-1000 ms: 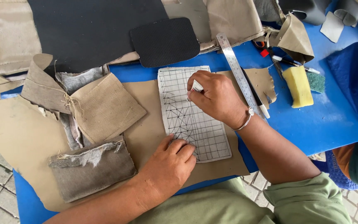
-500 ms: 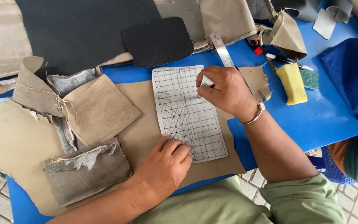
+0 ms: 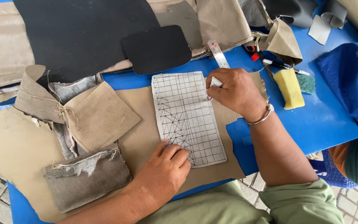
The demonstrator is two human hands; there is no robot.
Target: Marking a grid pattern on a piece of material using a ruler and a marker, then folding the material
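Gridded template [image 3: 186, 116] mid-frame: left hand [image 3: 164, 174] pressing its lower edge, right hand [image 3: 237, 91] pinching chalk [image 3: 215, 82] at its upper right edge; bare blue surface [image 3: 328, 120] right

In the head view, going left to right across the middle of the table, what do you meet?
Frayed tan fabric square → left hand → white gridded template → right hand → yellow sponge → blue cloth.

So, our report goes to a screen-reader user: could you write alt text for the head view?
The left hand presses down a white grid-marked template on tan material, while the right hand holds a small white marker against its right edge. Fabric scraps, a metal ruler and a yellow sponge lie about on the blue table.
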